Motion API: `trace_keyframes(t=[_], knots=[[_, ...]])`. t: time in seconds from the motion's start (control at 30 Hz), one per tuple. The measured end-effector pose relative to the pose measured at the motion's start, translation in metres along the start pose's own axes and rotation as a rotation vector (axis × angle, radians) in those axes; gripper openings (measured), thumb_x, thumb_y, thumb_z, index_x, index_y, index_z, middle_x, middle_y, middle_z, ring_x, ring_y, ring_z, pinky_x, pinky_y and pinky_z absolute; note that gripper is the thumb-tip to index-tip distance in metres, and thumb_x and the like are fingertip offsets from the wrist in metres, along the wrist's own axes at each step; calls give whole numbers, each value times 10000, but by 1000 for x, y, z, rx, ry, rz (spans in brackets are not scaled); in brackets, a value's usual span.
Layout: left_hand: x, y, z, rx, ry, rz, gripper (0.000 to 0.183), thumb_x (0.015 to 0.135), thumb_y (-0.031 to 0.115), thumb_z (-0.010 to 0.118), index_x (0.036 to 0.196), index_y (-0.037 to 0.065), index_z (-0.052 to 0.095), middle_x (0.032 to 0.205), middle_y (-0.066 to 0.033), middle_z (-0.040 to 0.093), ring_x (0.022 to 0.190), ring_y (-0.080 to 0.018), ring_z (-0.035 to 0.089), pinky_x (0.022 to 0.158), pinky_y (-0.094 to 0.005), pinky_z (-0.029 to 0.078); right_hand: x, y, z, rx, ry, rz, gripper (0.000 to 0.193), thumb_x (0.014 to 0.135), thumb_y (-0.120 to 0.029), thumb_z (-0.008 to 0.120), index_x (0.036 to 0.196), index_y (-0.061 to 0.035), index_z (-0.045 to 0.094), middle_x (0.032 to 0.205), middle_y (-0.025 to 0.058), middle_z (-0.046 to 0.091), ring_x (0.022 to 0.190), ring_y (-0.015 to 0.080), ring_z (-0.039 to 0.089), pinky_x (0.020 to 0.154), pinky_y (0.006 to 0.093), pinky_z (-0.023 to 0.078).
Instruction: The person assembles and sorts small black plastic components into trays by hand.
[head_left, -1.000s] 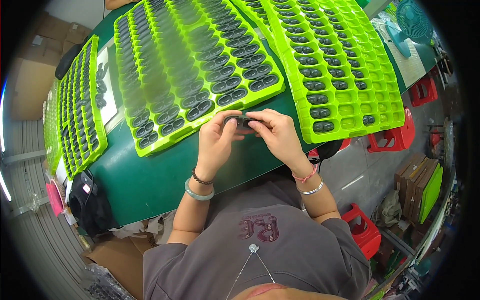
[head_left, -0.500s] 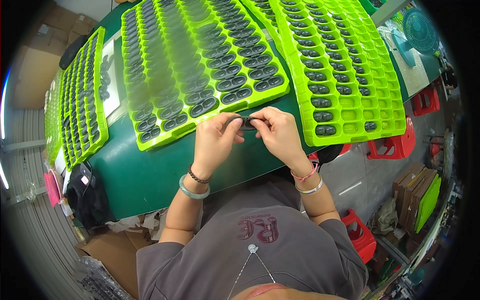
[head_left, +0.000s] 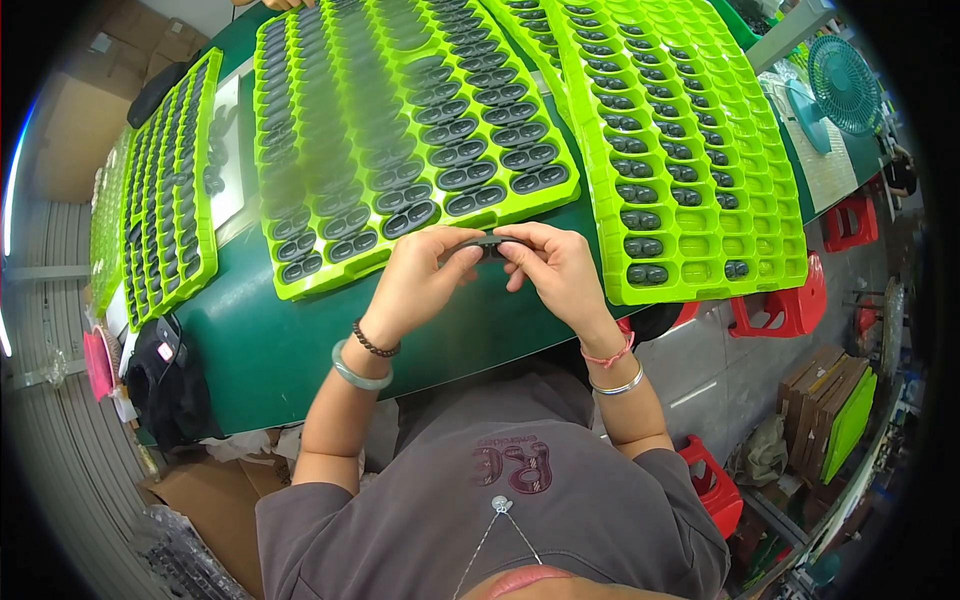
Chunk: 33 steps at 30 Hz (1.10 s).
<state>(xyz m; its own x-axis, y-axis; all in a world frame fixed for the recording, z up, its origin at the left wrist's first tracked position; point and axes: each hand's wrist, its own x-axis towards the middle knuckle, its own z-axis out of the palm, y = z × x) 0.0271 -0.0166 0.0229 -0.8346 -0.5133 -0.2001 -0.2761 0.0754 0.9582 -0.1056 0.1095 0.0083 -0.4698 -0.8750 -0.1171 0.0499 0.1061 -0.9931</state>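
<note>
In front of my chest, just past the near edge of the middle green tray (head_left: pixel 545 204), I hold a small dark oval plastic piece (head_left: pixel 490 241), seen almost edge-on. My left hand (head_left: pixel 415 275) pinches its left end between thumb and fingers. The thumb and fingers of my right hand (head_left: pixel 557 272) grip the other end. The fingers cover much of the piece. Rows of similar dark oval pieces with two hollows, such as this nearest one (head_left: pixel 540 178), sit in the middle tray. A smeared patch blurs part of that tray.
A second green tray (head_left: pixel 765 272) on the right holds dark pieces in some pockets. Another filled tray (head_left: pixel 208 262) stands left, beside a white sheet (head_left: pixel 228 165). All rest on a dark green table (head_left: pixel 270 345). A teal fan (head_left: pixel 842 85) and red stools (head_left: pixel 780 312) are at right.
The piece has turned from showing its hollows to nearly edge-on. My left forearm has shifted left, its elbow swinging outward. The view has shifted slightly.
</note>
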Motion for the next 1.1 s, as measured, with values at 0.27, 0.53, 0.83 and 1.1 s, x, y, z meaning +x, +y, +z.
trace_keyframes(t=[0.27, 0.53, 0.83, 1.1], knots=[[-2, 8, 4, 435, 40, 145, 139, 819, 71, 602, 899, -30, 654, 614, -92, 626, 504, -125, 614, 460, -226, 449, 3, -2, -3, -198, -27, 7, 166, 826, -98, 591, 915, 33, 642, 600, 73, 617, 476, 94, 556, 453, 230, 423], [11, 5, -16, -76, -206, -99, 304, 905, 233, 543, 1005, -46, 614, 705, -55, 611, 574, -131, 608, 552, -239, 494, 9, 2, 1, 135, -1, 83, 164, 868, -75, 570, 980, 27, 633, 621, 10, 560, 449, 39, 482, 459, 197, 471], [7, 11, -24, -342, -151, -132, 393, 961, 295, 424, 1208, 7, 526, 808, -56, 593, 627, -113, 601, 612, -228, 501, 7, 5, 2, 317, -20, 123, 247, 894, -155, 562, 1086, -9, 614, 687, 4, 540, 504, 31, 489, 505, 209, 506], [10, 4, -13, -142, 35, -110, 196, 843, 95, 586, 975, -40, 641, 719, -66, 644, 616, -115, 637, 552, -221, 516, 8, -2, 1, 565, -6, 284, 263, 924, -178, 514, 1092, 4, 600, 662, 14, 564, 473, 49, 497, 516, 220, 523]])
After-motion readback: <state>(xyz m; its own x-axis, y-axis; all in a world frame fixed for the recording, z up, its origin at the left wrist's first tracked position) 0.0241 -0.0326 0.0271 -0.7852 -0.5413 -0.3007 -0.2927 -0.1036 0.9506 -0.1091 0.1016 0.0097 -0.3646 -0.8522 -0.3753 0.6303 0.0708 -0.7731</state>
